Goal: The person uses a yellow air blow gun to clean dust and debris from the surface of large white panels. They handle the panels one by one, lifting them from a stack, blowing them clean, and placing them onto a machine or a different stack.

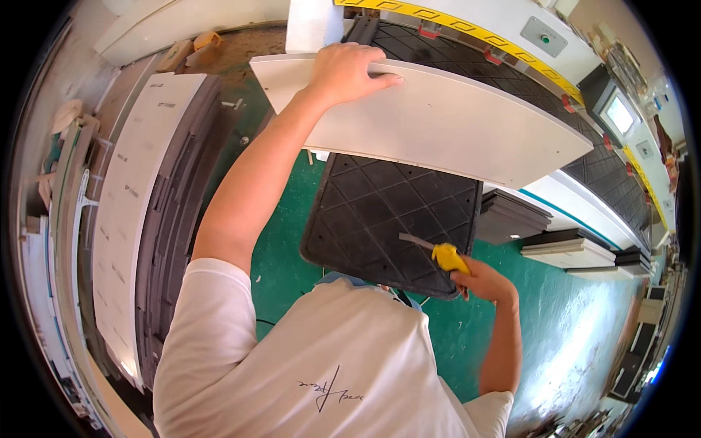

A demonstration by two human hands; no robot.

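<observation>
A long white board (pixel 445 120) stands on edge in front of me, its broad face toward me. My left hand (pixel 349 73) grips its upper edge near the left end, fingers over the top and thumb along the face. In my right hand (pixel 483 283) is a yellow utility knife (pixel 448 257), its grey blade pointing left. Blade and board are apart. Below the board is a black pad (pixel 394 212) with a diamond pattern; the knife is over its right part.
At the left, a stack of long boards (pixel 128 219) stands on edge. Ahead runs a machine with a yellow strip (pixel 467 25), a green button (pixel 544 39) and a small screen (pixel 620 112). More stacked boards (pixel 573 252) lie at the right on the green floor (pixel 467 350).
</observation>
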